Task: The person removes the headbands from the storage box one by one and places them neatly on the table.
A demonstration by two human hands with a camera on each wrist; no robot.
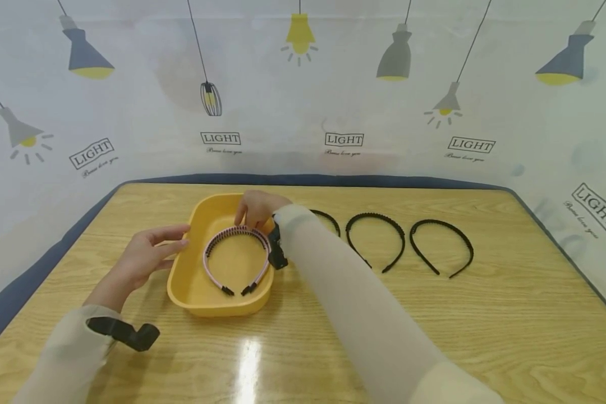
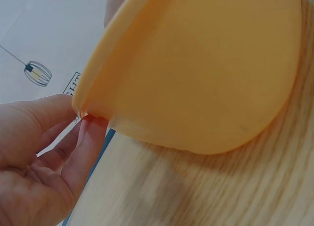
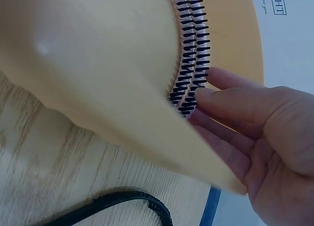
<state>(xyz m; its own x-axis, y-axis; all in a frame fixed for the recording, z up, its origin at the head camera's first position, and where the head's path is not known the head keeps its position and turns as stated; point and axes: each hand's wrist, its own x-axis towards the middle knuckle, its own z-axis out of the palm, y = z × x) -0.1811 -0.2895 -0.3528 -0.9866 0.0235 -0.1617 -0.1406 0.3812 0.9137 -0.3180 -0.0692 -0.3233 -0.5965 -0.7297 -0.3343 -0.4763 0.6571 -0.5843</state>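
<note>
Table [image 1: 510,320]: yellow tray [image 1: 214,310], rim pinched by left hand [image 1: 143,253].
Pink headband [image 1: 237,229]: arch pinched by right hand [image 1: 258,208], tips pointed at tray's near edge.

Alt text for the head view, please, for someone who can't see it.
A person's right hand pinches a pink, dark-toothed headband (possibly two stacked) in a yellow tray while the left hand holds the tray. Right of it, three black headbands, one partly hidden, lie in a row on a wooden table.

Boxed "LIGHT" labels [image 1: 344,139], above small script [image 1: 342,153] reading partly "love you", repeat across the pale backdrop [image 1: 272,106].
</note>
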